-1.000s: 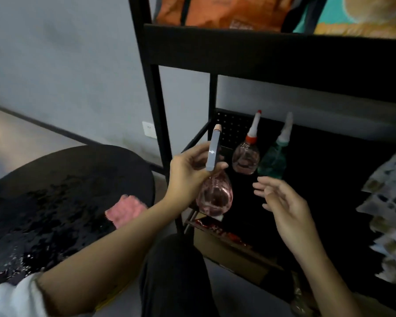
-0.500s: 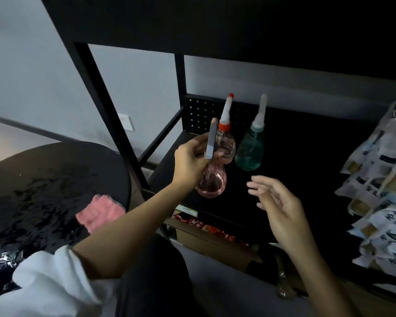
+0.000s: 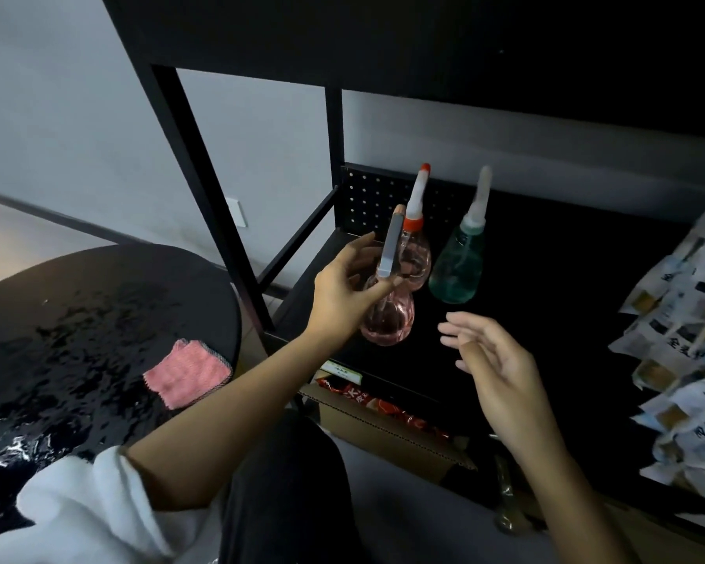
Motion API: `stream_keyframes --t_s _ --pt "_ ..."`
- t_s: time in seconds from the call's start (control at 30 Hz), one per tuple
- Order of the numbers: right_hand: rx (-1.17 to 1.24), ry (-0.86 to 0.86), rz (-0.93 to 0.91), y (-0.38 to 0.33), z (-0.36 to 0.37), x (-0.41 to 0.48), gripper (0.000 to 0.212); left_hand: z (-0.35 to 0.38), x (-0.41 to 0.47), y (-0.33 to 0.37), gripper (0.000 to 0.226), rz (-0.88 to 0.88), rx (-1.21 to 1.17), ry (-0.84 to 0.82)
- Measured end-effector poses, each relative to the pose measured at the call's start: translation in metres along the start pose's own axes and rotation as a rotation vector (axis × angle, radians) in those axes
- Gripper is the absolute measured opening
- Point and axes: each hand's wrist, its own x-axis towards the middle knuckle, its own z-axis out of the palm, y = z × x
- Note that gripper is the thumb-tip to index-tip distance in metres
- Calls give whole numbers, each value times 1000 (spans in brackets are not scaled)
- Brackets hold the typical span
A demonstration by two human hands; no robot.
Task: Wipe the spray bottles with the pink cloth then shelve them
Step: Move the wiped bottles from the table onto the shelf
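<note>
From the head camera, looking down past both forearms. The left hand point(image 3: 344, 295) is up at the front edge of the black shelf point(image 3: 546, 287), thumb and fingers closed around the neck of a pink spray bottle point(image 3: 387, 319); its round clear body hangs below the palm with pink liquid pooled in the bottom, and its grey nozzle with a pale tip stands up above the fingers. The bottle is in the air, just off the shelf edge.

Behind it, on the shelf at about twelve o'clock from that hand, an orange-capped bottle point(image 3: 416, 254) stands upright, clear with a pinkish tint inside, and it looks partly overlapped by the held one. Just to its three o'clock stands a green bottle point(image 3: 458, 262) with a pale nozzle, greenish liquid showing in its lower half. The two shelved bottles stand close together, whether they touch I cannot tell.

The right hand point(image 3: 493, 360) hovers at about five o'clock from the green bottle, fingers spread loose, holding nothing, touching nothing.

The pink cloth point(image 3: 186, 374) lies flat on the round black bench point(image 3: 78, 327), right at its rim on the three o'clock side, well apart from both hands.

Dark open shelf floor runs between the bottles and a heap of printed packets point(image 3: 680, 360) at the far three o'clock edge. Below the shelf, a cardboard box point(image 3: 383, 429) with red packaging inside sits at six o'clock.
</note>
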Motion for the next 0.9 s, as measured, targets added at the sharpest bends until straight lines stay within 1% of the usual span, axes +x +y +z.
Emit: stream_keyframes --t_s 0.1,0.2,0.27,0.37,0.5,0.57,0.67,0.73,0.83,0.9 --pt "2 -8 -15 -8 5 -2 25 -18 -11 1 66 -3 38 7" --pt "8 -29 -38 -20 16 -4 24 -44 -21 1 62 0 60 35" --pt "19 -49 -50 -29 27 -4 23 -64 -30 2 52 4 56 74" --pt "35 -88 -72 -43 46 -6 23 -99 -52 7 32 5 -17 128" --pt "52 -157 -95 -58 79 -11 23 -155 -88 5 17 32 -42 210" --pt "53 -200 -114 -64 98 -14 22 -188 -108 -1 18 41 -25 265" --pt "60 -251 -151 -73 131 -20 24 -243 -139 -15 22 -9 56 373" --pt "78 -287 -158 -79 153 -26 24 -282 -161 -26 21 -38 119 448" --pt "73 -348 -166 -82 184 -34 24 -337 -197 -42 20 -76 169 569" --pt "78 -381 -174 -84 202 -39 24 -369 -220 -49 25 -96 204 678"
